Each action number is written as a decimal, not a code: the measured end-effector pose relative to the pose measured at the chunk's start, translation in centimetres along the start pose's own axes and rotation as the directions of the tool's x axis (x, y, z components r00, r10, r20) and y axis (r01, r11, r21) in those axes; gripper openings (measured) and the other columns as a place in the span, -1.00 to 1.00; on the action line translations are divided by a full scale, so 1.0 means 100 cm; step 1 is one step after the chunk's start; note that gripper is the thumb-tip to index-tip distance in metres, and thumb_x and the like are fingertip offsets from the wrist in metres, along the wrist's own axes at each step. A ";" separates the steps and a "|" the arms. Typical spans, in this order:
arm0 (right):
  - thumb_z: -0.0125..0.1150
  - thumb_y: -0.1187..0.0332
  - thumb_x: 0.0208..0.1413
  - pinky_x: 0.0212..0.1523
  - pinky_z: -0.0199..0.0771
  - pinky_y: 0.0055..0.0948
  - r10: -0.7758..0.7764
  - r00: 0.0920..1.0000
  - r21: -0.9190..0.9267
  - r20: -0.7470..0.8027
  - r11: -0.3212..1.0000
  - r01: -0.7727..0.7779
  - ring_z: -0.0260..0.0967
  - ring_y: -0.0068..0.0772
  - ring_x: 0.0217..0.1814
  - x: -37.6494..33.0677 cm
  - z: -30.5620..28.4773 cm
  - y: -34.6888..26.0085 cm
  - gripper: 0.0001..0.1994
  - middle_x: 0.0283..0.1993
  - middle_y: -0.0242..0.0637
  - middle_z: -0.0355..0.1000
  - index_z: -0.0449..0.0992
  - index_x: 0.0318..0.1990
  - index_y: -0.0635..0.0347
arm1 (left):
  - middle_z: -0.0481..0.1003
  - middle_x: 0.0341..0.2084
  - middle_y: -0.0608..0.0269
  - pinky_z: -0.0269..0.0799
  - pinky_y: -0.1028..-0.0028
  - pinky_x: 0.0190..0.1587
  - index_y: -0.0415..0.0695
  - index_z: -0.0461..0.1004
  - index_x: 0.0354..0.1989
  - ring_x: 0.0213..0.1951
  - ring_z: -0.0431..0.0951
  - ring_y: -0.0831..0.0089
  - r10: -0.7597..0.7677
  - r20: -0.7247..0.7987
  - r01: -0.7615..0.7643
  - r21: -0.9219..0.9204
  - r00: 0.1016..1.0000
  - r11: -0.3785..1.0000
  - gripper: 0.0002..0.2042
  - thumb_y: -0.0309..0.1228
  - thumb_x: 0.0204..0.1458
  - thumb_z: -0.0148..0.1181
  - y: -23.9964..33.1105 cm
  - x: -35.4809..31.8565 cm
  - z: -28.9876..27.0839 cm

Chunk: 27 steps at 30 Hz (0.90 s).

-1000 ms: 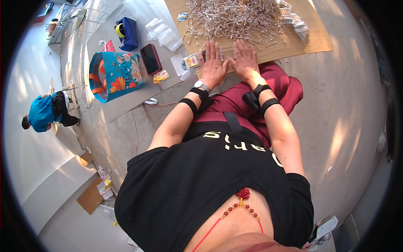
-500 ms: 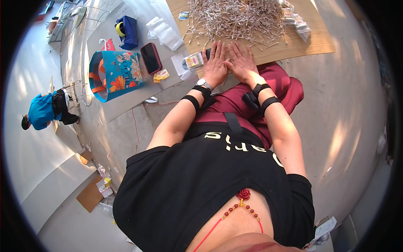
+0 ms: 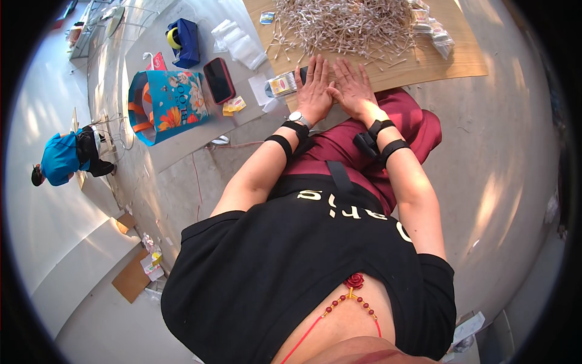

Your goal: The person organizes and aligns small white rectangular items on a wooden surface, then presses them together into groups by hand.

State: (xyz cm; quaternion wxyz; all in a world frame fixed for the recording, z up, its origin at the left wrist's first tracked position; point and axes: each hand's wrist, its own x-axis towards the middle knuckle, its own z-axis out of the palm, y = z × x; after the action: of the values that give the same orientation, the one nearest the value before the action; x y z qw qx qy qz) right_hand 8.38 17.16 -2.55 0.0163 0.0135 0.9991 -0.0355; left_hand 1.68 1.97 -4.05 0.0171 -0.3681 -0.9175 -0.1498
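Wooden board (image 3: 448, 57) serves as the surface, lying on a pale grey concrete floor (image 3: 503, 182) in a bright room. Left hand (image 3: 313, 91) and right hand (image 3: 353, 90) rest flat at its near edge, side by side and touching, fingers (image 3: 315, 65) straight and narrowly spread, holding nothing. Just beyond the fingertips lies a broad heap of thin pale sticks (image 3: 345, 24), covering the middle of the board; a few small clear packets (image 3: 431, 30) sit beyond and right of the fingers. Just left of the fingers lies a small yellow-and-white packet (image 3: 282, 84) at the board's corner. Farther left on the floor are a dark phone (image 3: 218, 80), a pile of clear bags (image 3: 242, 43), a blue tape dispenser (image 3: 183, 41), and a blue flowered bag (image 3: 167, 104) lying on its side; what it holds cannot be told. Well off left, a person in a blue top (image 3: 60, 159) crouches. Bare floor stretches right of the board's edge.
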 end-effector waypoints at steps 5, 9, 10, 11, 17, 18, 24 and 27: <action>-0.35 -0.35 0.40 0.66 -0.63 0.05 0.038 0.999 0.045 0.014 0.998 -0.038 -0.45 -0.31 0.78 0.001 -0.007 -0.010 -0.13 0.72 -0.24 -0.18 -0.02 0.62 0.12 | -0.10 0.63 0.20 -0.61 -0.15 0.55 -0.08 0.04 0.59 0.64 -0.29 0.28 -0.015 0.016 0.014 0.037 1.000 0.999 -0.34 -0.04 0.39 -0.15 -0.001 -0.001 0.002; -0.35 -0.42 0.35 0.65 -0.64 0.08 0.101 0.993 0.169 -0.059 0.982 -0.090 -0.47 -0.25 0.78 -0.001 0.005 -0.018 -0.06 0.72 -0.19 -0.17 -0.04 0.62 0.15 | -0.10 0.63 0.22 -0.63 -0.16 0.54 -0.07 0.05 0.59 0.64 -0.29 0.28 -0.010 0.024 0.007 0.134 1.000 0.991 -0.34 -0.02 0.39 -0.17 0.000 -0.001 0.005; -0.35 -0.43 0.35 0.65 -0.64 0.08 0.101 0.993 0.186 -0.065 0.979 -0.087 -0.47 -0.25 0.78 -0.001 0.008 -0.018 -0.06 0.72 -0.18 -0.17 -0.04 0.62 0.15 | -0.10 0.63 0.22 -0.63 -0.16 0.54 -0.07 0.05 0.59 0.64 -0.29 0.28 -0.009 0.025 0.004 0.175 1.000 0.984 -0.34 -0.02 0.40 -0.17 0.000 0.000 0.005; -0.36 -0.43 0.35 0.66 -0.64 0.08 0.101 0.992 0.202 -0.071 0.976 -0.085 -0.48 -0.25 0.78 -0.002 0.009 -0.018 -0.05 0.72 -0.18 -0.18 -0.05 0.62 0.14 | -0.10 0.63 0.21 -0.62 -0.15 0.54 -0.07 0.04 0.59 0.64 -0.28 0.29 -0.009 0.025 0.005 0.153 1.000 0.988 -0.34 -0.02 0.39 -0.16 0.000 0.000 0.005; -0.37 -0.48 0.32 0.66 -0.65 0.07 0.102 0.993 0.187 -0.063 0.978 -0.089 -0.51 -0.25 0.78 -0.002 0.012 -0.018 -0.01 0.72 -0.20 -0.20 -0.09 0.63 0.15 | -0.09 0.63 0.19 -0.61 -0.13 0.53 -0.07 0.03 0.60 0.64 -0.28 0.26 -0.005 0.020 0.002 0.134 1.000 0.991 -0.29 0.04 0.37 -0.11 -0.005 0.000 -0.004; -0.36 -0.48 0.31 0.66 -0.66 0.07 0.102 0.993 0.169 -0.057 0.981 -0.091 -0.51 -0.25 0.78 -0.003 0.013 -0.018 0.00 0.72 -0.20 -0.21 -0.10 0.63 0.15 | -0.09 0.63 0.18 -0.61 -0.13 0.53 -0.08 0.02 0.60 0.64 -0.28 0.25 -0.011 0.018 0.009 0.081 1.000 0.997 -0.27 0.06 0.37 -0.09 -0.006 0.000 -0.010; -0.34 -0.46 0.32 0.66 -0.66 0.07 0.119 0.991 0.121 -0.055 0.986 -0.111 -0.54 -0.28 0.78 -0.002 0.012 -0.022 -0.01 0.73 -0.27 -0.25 -0.14 0.63 0.16 | -0.11 0.62 0.09 -0.60 -0.12 0.53 -0.16 0.00 0.59 0.64 -0.29 0.17 -0.054 0.031 0.052 0.073 0.998 0.996 -0.22 0.04 0.33 0.02 -0.030 -0.016 -0.043; -0.31 -0.44 0.33 0.66 -0.66 0.08 0.119 0.992 0.062 -0.028 0.991 -0.117 -0.55 -0.29 0.78 -0.003 0.007 -0.024 -0.02 0.73 -0.28 -0.26 -0.14 0.63 0.16 | -0.11 0.62 0.06 -0.56 -0.09 0.54 -0.17 0.01 0.59 0.64 -0.30 0.16 -0.085 0.007 0.085 0.041 0.996 0.996 -0.24 0.02 0.35 0.02 -0.040 -0.027 -0.056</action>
State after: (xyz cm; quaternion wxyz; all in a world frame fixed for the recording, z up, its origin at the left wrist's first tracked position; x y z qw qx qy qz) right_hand 8.60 14.70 -3.03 0.0022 0.0738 0.9952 -0.0646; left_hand 0.45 -4.16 -0.16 0.0141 -0.3291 -0.9352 -0.1299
